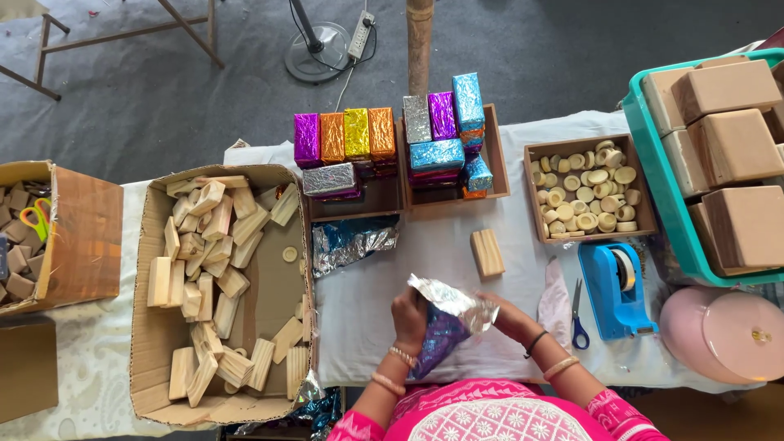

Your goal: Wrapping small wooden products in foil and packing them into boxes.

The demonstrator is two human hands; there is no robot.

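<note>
Both my hands work on a block half wrapped in shiny foil (451, 320), silver on one side and purple-blue on the other, held over the white-covered table (367, 327) near its front edge. My left hand (409, 316) grips the foil's left side. My right hand (502, 314) holds the right side, fingers folded onto the foil. A bare wooden block (487, 252) lies on the cloth just beyond my hands.
A cardboard box (155, 367) of wooden blocks stands at left. Trays of foil-wrapped blocks (384, 139) sit at the back, a tray of wooden rings (586, 193) beside them. A crumpled foil sheet (349, 242), scissors (578, 314), a blue tape dispenser (616, 287) and a green crate (653, 163) lie around.
</note>
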